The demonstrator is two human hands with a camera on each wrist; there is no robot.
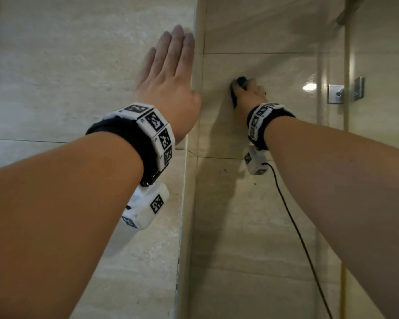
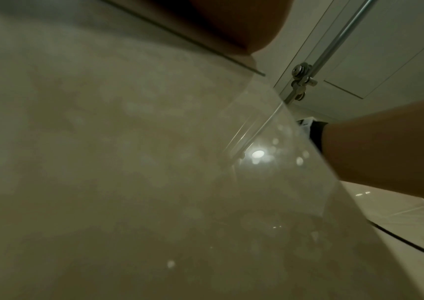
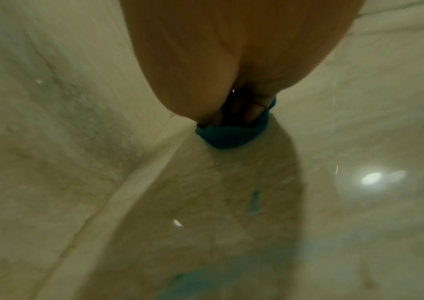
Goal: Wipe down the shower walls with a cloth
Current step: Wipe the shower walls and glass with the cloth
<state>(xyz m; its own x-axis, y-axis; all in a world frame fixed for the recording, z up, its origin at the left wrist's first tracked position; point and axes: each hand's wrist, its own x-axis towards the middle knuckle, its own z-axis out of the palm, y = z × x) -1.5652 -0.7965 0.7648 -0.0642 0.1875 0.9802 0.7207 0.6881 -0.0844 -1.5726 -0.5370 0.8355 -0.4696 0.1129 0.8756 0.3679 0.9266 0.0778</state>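
My left hand (image 1: 168,65) lies flat with straight fingers on the beige tiled wall (image 1: 55,77), right beside the wall's corner edge. My right hand (image 1: 248,93) reaches further in and presses a dark teal cloth (image 1: 238,85) against the recessed shower wall (image 1: 263,203). In the right wrist view the cloth (image 3: 227,135) is bunched under my curled fingers (image 3: 250,115) and touches the glossy tile. In the left wrist view only the heel of my left hand (image 2: 231,24) shows against the wall, and my right forearm (image 2: 385,154) crosses at the right.
A glass shower panel (image 1: 332,134) with a metal bracket (image 1: 335,94) stands at the right. A black cable (image 1: 293,217) hangs from my right wrist. A metal rod with a clamp (image 2: 302,81) shows in the left wrist view. Grout lines cross the tiles.
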